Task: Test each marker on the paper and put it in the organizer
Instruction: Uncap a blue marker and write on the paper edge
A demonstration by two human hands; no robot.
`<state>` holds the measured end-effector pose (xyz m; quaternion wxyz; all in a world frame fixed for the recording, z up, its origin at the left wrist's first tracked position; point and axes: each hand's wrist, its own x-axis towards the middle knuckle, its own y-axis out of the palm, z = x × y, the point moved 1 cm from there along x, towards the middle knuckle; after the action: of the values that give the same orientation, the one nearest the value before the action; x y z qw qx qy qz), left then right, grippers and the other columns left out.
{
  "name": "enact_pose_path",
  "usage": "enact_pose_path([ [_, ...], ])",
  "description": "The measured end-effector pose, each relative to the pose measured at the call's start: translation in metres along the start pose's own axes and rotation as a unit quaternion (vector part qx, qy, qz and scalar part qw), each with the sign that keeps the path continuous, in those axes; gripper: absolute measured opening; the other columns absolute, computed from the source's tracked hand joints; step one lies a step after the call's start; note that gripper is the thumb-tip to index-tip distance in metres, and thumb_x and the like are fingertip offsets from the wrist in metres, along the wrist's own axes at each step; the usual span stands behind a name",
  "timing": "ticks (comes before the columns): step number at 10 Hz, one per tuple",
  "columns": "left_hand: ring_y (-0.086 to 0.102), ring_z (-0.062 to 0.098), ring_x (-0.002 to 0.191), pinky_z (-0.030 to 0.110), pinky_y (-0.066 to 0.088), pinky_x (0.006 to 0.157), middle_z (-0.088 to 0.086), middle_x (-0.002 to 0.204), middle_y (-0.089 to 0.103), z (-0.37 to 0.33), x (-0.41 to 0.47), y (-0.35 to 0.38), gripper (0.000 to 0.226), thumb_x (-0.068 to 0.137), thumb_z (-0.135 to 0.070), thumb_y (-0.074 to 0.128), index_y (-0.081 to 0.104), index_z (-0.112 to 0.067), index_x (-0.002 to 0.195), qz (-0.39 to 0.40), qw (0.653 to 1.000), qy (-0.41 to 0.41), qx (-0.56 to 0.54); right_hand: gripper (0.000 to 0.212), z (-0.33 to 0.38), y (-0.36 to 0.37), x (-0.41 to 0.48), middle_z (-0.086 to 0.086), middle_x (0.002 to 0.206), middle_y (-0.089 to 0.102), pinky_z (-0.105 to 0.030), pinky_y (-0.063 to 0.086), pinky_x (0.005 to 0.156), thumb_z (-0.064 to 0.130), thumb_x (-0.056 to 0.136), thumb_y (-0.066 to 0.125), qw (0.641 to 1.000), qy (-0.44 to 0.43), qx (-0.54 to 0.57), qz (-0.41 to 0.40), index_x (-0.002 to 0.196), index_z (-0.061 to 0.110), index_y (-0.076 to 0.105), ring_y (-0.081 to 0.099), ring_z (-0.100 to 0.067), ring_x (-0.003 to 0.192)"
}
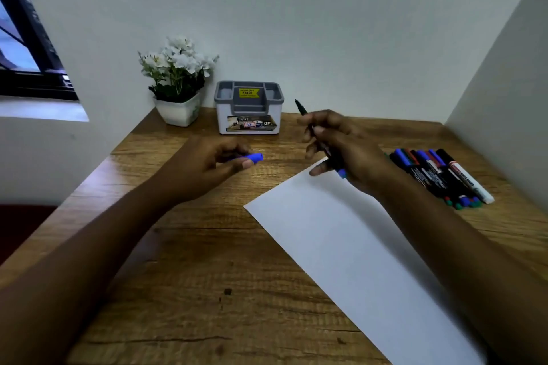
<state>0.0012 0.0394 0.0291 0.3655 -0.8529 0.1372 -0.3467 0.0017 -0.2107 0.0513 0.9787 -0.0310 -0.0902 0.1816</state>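
My right hand (344, 145) grips an uncapped black marker (302, 109), its tip pointing up and away above the far corner of the white paper (350, 246). The marker's blue end shows below my palm. My left hand (207, 163) holds the blue cap (255, 157) over the desk, left of the paper. The grey and white organizer (248, 108) stands at the back of the desk, and no marker shows in it. Several capped markers (439, 175) lie in a row to the right of the paper.
A white pot of white flowers (178, 80) stands left of the organizer against the wall. Walls close the wooden desk (207, 261) at the back and right. A dark window frame (32, 47) is at the far left.
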Motion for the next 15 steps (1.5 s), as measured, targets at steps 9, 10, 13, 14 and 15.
enact_pose_path([
  [9,0.071,0.010,0.086,0.030,0.060,0.059,-0.005,0.103,0.072,0.017,-0.045,0.003,0.032,0.092,-0.038,0.046,0.066,-0.022,0.111,0.197,0.944,0.235,0.119,0.012,-0.055,0.077,-0.005,0.002,0.058,0.061,-0.026,0.049,0.045,-0.007,0.079,0.059,0.991,0.076,-0.104,-0.031,0.071,0.001,0.059,0.056,-0.012,0.046],
  [10,0.069,0.010,0.094,0.029,0.059,0.072,-0.005,0.107,0.071,0.022,-0.047,0.004,0.032,0.093,-0.037,0.048,0.067,-0.022,0.113,0.184,0.949,0.219,0.132,0.007,-0.057,0.078,-0.004,-0.004,0.059,0.062,-0.024,0.052,0.046,-0.007,0.079,0.060,0.992,0.075,-0.097,-0.035,0.072,-0.005,0.059,0.058,-0.011,0.050],
  [13,0.070,0.018,0.088,0.039,0.058,0.069,-0.003,0.099,0.073,0.040,-0.053,0.011,0.032,0.088,-0.038,0.050,0.065,-0.022,0.111,0.204,0.940,0.191,0.196,0.005,-0.056,0.081,-0.002,-0.011,0.063,0.061,-0.023,0.053,0.047,-0.006,0.080,0.061,0.990,0.083,-0.113,-0.022,0.076,-0.007,0.059,0.059,-0.013,0.054],
  [14,0.066,0.010,0.101,0.030,0.055,0.082,-0.007,0.110,0.070,0.044,-0.055,0.011,0.030,0.093,-0.041,0.051,0.065,-0.026,0.115,0.210,0.948,0.163,0.173,0.007,-0.057,0.081,-0.001,-0.006,0.056,0.060,-0.026,0.052,0.047,-0.006,0.078,0.061,0.988,0.085,-0.128,-0.028,0.072,-0.005,0.057,0.058,-0.012,0.048],
  [15,0.065,0.006,0.103,0.028,0.055,0.083,-0.010,0.112,0.069,0.045,-0.055,0.013,0.032,0.096,-0.044,0.045,0.065,-0.028,0.116,0.205,0.955,0.158,0.146,0.007,-0.057,0.080,-0.001,-0.004,0.056,0.061,-0.025,0.052,0.047,-0.007,0.079,0.061,0.989,0.079,-0.121,-0.034,0.073,-0.006,0.058,0.059,-0.013,0.051],
])
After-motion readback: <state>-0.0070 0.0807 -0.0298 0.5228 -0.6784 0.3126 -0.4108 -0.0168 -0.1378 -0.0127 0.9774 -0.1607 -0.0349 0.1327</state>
